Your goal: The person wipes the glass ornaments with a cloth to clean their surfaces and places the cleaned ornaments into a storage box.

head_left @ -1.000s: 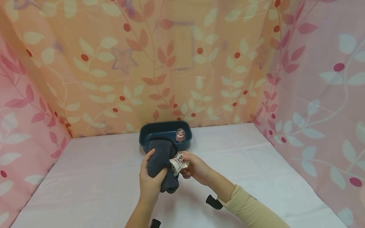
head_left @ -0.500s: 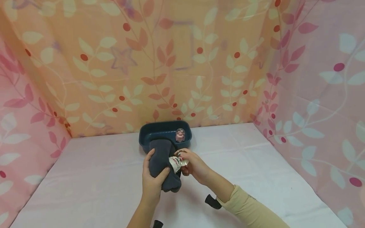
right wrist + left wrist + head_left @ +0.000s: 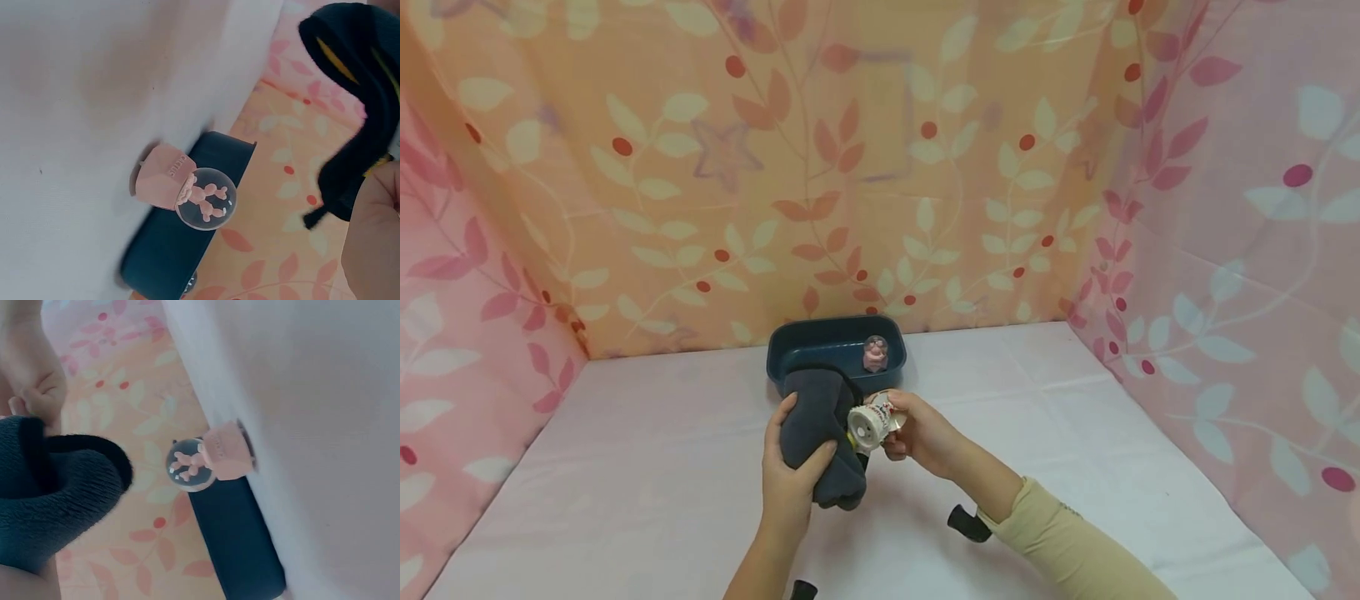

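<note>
In the head view, my left hand (image 3: 787,483) grips a bunched dark grey fleecy cloth (image 3: 810,425), thumb across its front. Beside the cloth, my right hand (image 3: 928,437) holds a small snow globe (image 3: 868,427) with a white, red-lettered base. Its round underside tilts toward the head camera, and fingers hide most of the dome. The right wrist view shows black trim and yellow inside the cloth (image 3: 350,100). Low between the hands, a pink-based snow globe (image 3: 164,177) stands upright on the table in front of a dark blue bin (image 3: 162,250).
Inside the bin (image 3: 778,350), at its right end, sits another pink snow globe (image 3: 875,355). White cloth covers the table (image 3: 647,467). Floral curtains (image 3: 865,208) enclose the back and both sides. Black wrist fittings (image 3: 968,523) show near the forearms.
The white-based snow globe has tipped so that its underside now faces the head camera. It has come away a little from the cloth, which has shifted slightly left with my left hand.
</note>
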The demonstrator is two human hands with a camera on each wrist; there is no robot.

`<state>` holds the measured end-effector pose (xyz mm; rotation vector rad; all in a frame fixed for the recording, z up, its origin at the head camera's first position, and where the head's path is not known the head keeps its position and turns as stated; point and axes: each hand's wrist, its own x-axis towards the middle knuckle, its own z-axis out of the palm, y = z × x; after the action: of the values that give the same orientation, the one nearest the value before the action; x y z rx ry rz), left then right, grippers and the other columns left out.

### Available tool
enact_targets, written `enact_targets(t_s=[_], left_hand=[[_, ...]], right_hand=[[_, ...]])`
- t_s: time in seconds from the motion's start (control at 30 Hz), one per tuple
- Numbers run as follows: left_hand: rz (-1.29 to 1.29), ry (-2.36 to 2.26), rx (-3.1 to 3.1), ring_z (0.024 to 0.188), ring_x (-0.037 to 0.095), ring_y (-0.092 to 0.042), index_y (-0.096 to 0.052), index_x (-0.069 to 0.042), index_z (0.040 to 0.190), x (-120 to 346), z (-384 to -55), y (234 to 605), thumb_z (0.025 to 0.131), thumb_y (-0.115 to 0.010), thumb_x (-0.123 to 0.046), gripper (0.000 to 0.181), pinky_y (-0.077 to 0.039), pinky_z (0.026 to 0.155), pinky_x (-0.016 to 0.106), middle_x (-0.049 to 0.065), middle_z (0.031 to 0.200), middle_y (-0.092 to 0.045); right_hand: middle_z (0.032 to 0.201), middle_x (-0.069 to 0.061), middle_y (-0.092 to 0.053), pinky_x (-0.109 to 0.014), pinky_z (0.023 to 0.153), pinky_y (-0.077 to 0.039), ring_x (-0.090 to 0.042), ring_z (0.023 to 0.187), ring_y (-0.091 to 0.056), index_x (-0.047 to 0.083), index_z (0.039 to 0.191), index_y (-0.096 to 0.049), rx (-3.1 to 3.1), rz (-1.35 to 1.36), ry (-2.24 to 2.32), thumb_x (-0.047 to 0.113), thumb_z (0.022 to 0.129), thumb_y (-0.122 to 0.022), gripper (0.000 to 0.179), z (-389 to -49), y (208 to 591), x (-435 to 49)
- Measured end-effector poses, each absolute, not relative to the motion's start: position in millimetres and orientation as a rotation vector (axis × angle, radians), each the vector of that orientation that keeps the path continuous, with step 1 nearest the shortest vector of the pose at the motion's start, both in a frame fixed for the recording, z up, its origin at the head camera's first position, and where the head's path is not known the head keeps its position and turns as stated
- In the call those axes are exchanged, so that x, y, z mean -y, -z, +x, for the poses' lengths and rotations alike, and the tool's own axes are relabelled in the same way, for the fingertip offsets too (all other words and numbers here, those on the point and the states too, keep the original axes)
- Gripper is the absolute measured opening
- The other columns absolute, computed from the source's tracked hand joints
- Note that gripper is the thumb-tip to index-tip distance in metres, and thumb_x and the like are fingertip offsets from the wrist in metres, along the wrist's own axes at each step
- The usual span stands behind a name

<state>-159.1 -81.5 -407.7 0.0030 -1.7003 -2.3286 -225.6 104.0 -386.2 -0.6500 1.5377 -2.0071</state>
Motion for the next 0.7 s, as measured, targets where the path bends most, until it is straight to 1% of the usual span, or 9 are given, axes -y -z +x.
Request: enact_targets(t_s=[0.13, 0.27, 0.37, 0.5, 0.57, 0.63, 0.7], left_hand=[[-0.067, 2.365, 1.667, 0.114, 0.024, -0.051, -0.032, -0.016, 0.146, 78, -156, 404, 0.082, -0.065, 0.007, 0.077, -0.051, 0.085, 0.027, 0.011, 0.142, -0.033], [-0.054, 2.291, 1.744, 0.117, 0.027, -0.045, -0.031, -0.016, 0.147, 72, -158, 403, 0.083, -0.066, 0.004, 0.076, -0.049, 0.085, 0.026, 0.012, 0.144, -0.032], [-0.017, 2.217, 1.793, 0.118, 0.028, -0.041, -0.034, -0.015, 0.146, 70, -161, 404, 0.083, -0.065, 0.005, 0.073, -0.048, 0.084, 0.026, 0.013, 0.143, -0.034], [0.049, 2.158, 1.833, 0.119, 0.027, -0.041, -0.038, -0.017, 0.145, 75, -163, 407, 0.083, -0.063, 0.007, 0.071, -0.046, 0.084, 0.025, 0.011, 0.142, -0.038], [0.095, 2.157, 1.836, 0.12, 0.027, -0.041, -0.038, -0.018, 0.145, 80, -163, 408, 0.083, -0.064, 0.006, 0.072, -0.045, 0.084, 0.024, 0.01, 0.143, -0.037], [0.136, 2.186, 1.812, 0.121, 0.028, -0.041, -0.035, -0.019, 0.146, 85, -161, 408, 0.084, -0.065, 0.005, 0.073, -0.046, 0.085, 0.022, 0.01, 0.146, -0.032], [0.151, 2.231, 1.765, 0.122, 0.031, -0.042, -0.033, -0.019, 0.147, 90, -159, 407, 0.084, -0.065, 0.006, 0.076, -0.048, 0.084, 0.022, 0.011, 0.148, -0.027]], right_hand=[[0.074, 0.004, -0.05, -0.022, 0.053, -0.034, -0.007, 0.055, -0.038, 0.021, 0.098, -0.059, -1.564, -0.588, 2.006, 0.029, 0.1, -0.031, 0.029, -226, 386, -102], [0.081, 0.004, -0.052, -0.024, 0.055, -0.034, -0.008, 0.057, -0.04, 0.019, 0.103, -0.055, -1.592, -0.52, 2.012, 0.03, 0.1, -0.033, 0.025, -224, 386, -97], [0.079, 0.003, -0.05, -0.024, 0.055, -0.033, -0.009, 0.056, -0.039, 0.017, 0.102, -0.052, -1.594, -0.509, 2.017, 0.032, 0.101, -0.033, 0.024, -223, 386, -95], [0.075, 0.002, -0.049, -0.024, 0.056, -0.034, -0.009, 0.058, -0.04, 0.016, 0.1, -0.053, -1.565, -0.545, 2.007, 0.031, 0.102, -0.03, 0.028, -223, 386, -95], [0.078, 0.002, -0.051, -0.024, 0.056, -0.035, -0.01, 0.059, -0.042, 0.016, 0.104, -0.054, -1.572, -0.557, 1.996, 0.031, 0.102, -0.029, 0.028, -225, 385, -97], [0.085, 0.0, -0.052, -0.024, 0.056, -0.036, -0.011, 0.061, -0.044, 0.013, 0.109, -0.051, -1.633, -0.558, 1.972, 0.031, 0.1, -0.033, 0.026, -228, 383, -99], [0.093, -0.004, -0.051, -0.024, 0.057, -0.037, -0.013, 0.064, -0.046, 0.009, 0.114, -0.046, -1.731, -0.554, 1.931, 0.031, 0.097, -0.039, 0.029, -234, 380, -100]])
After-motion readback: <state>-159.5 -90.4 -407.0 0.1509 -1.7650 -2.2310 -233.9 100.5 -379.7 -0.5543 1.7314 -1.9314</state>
